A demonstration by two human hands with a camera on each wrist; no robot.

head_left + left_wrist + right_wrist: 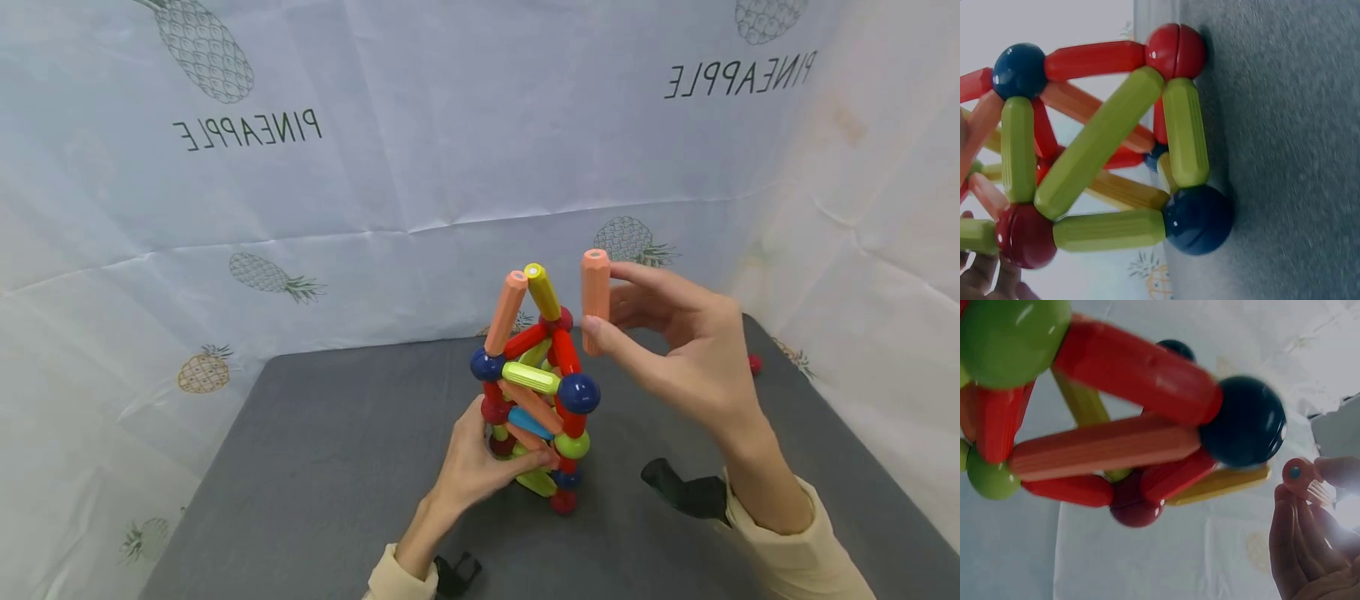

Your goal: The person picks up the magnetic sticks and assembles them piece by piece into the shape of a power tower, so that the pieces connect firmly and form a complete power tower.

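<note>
A tower of coloured magnetic rods and balls [531, 378] stands on the grey table. My left hand [480, 467] grips its lower left part, thumb across the front; in the left wrist view only a few fingers [985, 275] show behind a dark red ball [1025, 235]. My right hand [686, 342] pinches an orange magnetic rod [596, 292] upright between thumb and fingers, just right of the tower's top. An orange rod [506, 312] and a yellow rod [543, 292] lean up from the top balls. The dark blue ball [579, 392] at the top right carries no upright rod.
Grey table [337, 433] runs under the tower. A red ball [754, 364] lies near its right edge. White cloth [450, 150] with pineapple prints hangs behind and at both sides. Black straps [686, 492] are at the wrists.
</note>
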